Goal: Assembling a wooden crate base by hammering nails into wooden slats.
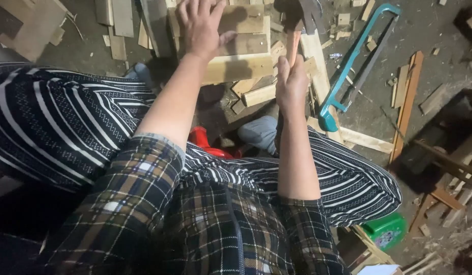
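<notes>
My left hand (199, 25) lies flat with spread fingers on a pale wooden board (239, 67) on the floor in front of my knees. My right hand (291, 84) grips the wooden handle of a hammer (300, 20), whose dark metal head is raised at the top edge of the view, above the board's right end. Both forearms come out of plaid sleeves. My striped-trousered legs are spread to either side of the board.
A teal-framed hacksaw (348, 66) lies on the floor to the right of the board. Wood offcuts and slats (406, 99) litter the dark floor. A red object (203, 140) sits between my legs and a green container (386, 230) at lower right.
</notes>
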